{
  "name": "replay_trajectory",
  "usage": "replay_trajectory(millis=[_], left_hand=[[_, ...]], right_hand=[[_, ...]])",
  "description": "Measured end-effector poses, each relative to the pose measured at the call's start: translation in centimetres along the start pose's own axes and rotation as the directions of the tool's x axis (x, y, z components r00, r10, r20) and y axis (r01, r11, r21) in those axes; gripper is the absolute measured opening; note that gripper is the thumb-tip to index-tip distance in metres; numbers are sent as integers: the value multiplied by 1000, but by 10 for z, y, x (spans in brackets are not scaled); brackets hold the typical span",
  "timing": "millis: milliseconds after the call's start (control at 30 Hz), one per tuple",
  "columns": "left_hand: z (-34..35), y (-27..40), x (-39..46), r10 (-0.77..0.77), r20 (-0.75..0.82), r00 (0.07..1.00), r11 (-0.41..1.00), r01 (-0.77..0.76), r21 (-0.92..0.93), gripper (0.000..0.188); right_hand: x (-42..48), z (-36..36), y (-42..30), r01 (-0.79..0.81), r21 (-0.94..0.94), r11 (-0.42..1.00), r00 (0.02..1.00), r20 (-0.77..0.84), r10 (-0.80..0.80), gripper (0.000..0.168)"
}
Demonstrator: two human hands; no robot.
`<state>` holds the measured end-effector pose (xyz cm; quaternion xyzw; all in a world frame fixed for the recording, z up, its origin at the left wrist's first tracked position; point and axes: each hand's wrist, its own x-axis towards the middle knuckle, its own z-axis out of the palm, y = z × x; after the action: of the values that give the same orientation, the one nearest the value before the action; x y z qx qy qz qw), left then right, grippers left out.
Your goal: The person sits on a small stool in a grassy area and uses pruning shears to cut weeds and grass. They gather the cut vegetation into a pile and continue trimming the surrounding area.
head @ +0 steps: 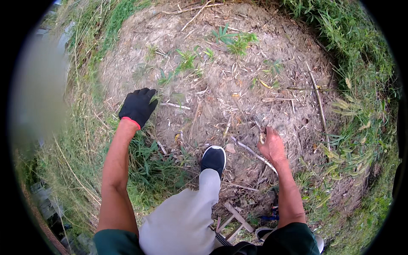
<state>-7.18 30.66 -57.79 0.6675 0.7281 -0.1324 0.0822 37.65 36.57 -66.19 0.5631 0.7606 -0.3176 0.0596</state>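
Note:
My left hand (pixel 137 106) wears a black glove with a red cuff. It is low over the soil at the left edge of the bare ground, its back turned up. Thin green blades show beside its thumb; whether the fingers hold any is hidden. Bare and ungloved, my right hand (pixel 272 145) grips a small hand tool (pixel 262 137) by its handle. The tool's greyish metal end (pixel 258 122) points forward at the litter-strewn soil (pixel 223 95). Small green weeds (pixel 186 60) grow ahead, between and beyond my hands.
My dark shoe (pixel 213 160) is planted in the middle. A pale stick (pixel 255 152) lies near my right wrist, and a longer one (pixel 318 102) farther right. Behind my leg is a wooden frame (pixel 236 216). Dense grass (pixel 357 54) borders the right; leafy growth (pixel 146 159) lies left.

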Motion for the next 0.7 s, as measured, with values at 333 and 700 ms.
replay_trajectory(millis=[333, 700], left_hand=[[69, 74, 177, 64, -106, 992, 996, -69, -53, 37], [86, 47, 204, -415, 396, 819, 780, 544, -308, 56]], right_hand=[[-7, -10, -35, 74, -91, 993, 995, 75, -67, 58], [-33, -21, -24, 14, -30, 999, 990, 138, -10, 69]])
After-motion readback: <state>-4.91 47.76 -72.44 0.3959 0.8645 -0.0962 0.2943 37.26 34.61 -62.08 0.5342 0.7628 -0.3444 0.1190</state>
